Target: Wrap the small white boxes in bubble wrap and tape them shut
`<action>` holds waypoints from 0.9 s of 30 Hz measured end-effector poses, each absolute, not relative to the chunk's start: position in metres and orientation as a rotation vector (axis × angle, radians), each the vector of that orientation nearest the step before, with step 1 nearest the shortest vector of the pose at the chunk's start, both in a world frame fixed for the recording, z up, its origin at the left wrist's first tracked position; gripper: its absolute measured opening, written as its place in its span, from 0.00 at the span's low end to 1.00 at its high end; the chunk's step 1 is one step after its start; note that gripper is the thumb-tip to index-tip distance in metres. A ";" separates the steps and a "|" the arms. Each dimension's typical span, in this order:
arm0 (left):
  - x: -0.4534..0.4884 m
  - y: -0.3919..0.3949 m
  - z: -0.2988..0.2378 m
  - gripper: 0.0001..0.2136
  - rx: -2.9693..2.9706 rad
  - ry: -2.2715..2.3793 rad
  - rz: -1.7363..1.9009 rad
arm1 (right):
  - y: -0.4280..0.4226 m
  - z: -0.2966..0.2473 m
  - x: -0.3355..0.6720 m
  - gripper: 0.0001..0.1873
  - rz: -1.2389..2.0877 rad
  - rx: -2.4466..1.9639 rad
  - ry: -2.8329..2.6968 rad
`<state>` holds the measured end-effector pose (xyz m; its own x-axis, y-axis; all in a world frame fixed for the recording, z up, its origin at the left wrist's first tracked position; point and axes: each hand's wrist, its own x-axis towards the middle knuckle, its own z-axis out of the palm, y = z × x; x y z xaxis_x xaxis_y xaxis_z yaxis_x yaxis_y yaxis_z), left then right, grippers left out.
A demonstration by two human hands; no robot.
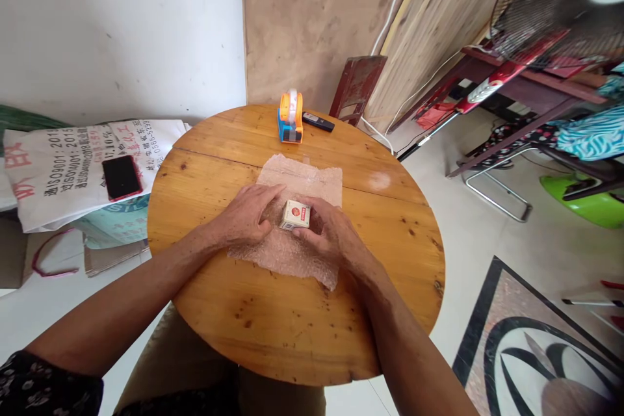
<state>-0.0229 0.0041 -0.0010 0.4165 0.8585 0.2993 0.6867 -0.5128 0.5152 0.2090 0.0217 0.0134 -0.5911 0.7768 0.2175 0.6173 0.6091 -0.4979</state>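
Note:
A small white box (296, 215) with a red round mark on top sits on a sheet of bubble wrap (297, 257), near its middle. My right hand (331, 227) grips the box from the right, thumb at its near side and a finger at its far side. To the left, my left hand (246, 214) rests on the wrap with thumb and fingers apart, holding nothing. A small gap separates it from the box. The underside of the box is hidden.
An orange and blue tape dispenser (291, 118) and a black handheld object (318, 121) stand at the back of the round wooden table (253, 318). At left, a phone (121, 177) lies on white sacks (63, 143). A fan (550, 6) is at right.

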 end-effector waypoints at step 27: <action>-0.023 0.002 0.001 0.33 2.394 1.335 0.778 | 0.042 0.018 0.226 0.25 1.273 -1.322 -1.497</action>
<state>-0.0229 0.0023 0.0006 0.4241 0.8494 0.3141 0.6919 -0.5277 0.4928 0.2261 0.0416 0.0182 -0.1810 0.9808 -0.0729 0.2294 -0.0300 -0.9729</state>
